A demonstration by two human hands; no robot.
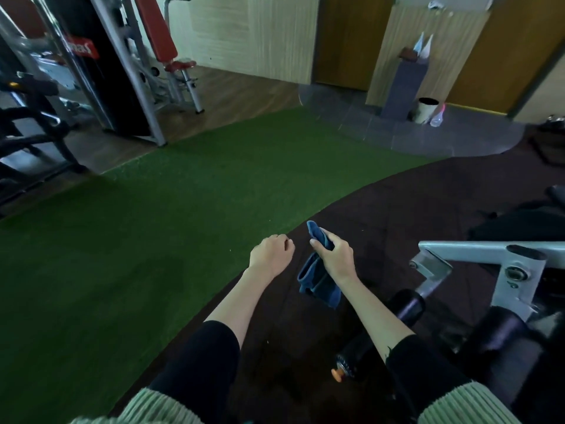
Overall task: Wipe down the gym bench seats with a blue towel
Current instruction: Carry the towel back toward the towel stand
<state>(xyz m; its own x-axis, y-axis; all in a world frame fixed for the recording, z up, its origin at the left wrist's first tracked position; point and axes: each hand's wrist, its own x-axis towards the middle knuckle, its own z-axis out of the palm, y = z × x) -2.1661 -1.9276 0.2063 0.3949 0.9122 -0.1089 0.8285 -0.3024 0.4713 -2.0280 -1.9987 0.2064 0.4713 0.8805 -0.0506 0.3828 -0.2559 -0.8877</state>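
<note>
Hands reach out in front, above the dark rubber floor (397, 209). The right hand (336, 255) grips a blue towel (319, 284) round its middle (one end pokes up past the fingers, the rest hangs folded below the wrist), in the air and touching nothing else. The left hand (270, 254) is just beside it, fingers loosely curled, holding nothing. Green turf (153, 224) lies to the left. A grey metal machine frame (477, 252) with black roller pads (408, 304) stands at the right; a red-padded seat (180, 66) is far off.
</note>
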